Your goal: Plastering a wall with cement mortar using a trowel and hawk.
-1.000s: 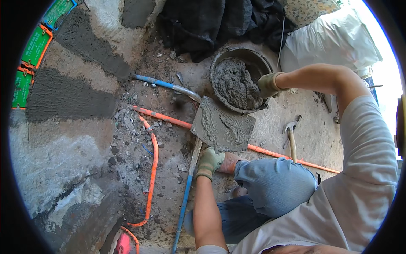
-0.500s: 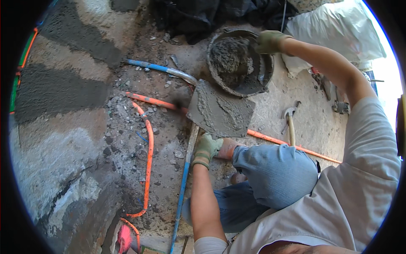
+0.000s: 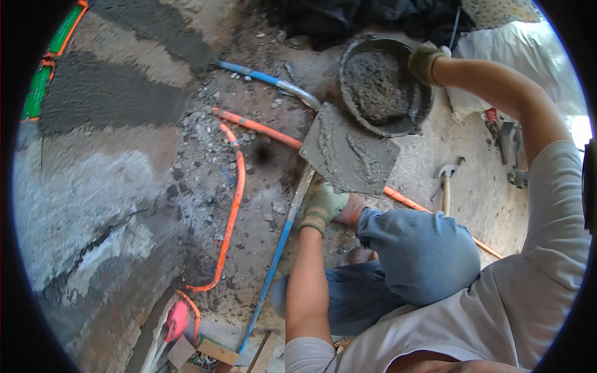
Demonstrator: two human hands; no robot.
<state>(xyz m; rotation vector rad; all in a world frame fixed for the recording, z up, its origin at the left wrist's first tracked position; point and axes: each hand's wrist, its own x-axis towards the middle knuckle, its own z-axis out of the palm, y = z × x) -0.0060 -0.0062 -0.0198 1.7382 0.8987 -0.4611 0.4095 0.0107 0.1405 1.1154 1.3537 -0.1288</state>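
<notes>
Below-left of the bucket [image 3: 420, 115], the mortar-coated board [image 3: 320, 143] slanted down-right; left hand [image 3: 324, 205] curled beneath, right hand [image 3: 426, 63] curled by the rim, holds unclear.

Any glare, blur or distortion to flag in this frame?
Head view: blown-out glare near the white sack; head view: a blurry dark smudge left of the mortar-covered board; head view: a black fisheye rim around the picture.

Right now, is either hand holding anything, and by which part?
The left hand seems to hold the mortar-covered board at its near edge, exact grip hidden. The right hand is at the bucket's rim; its hold is unclear.
</notes>
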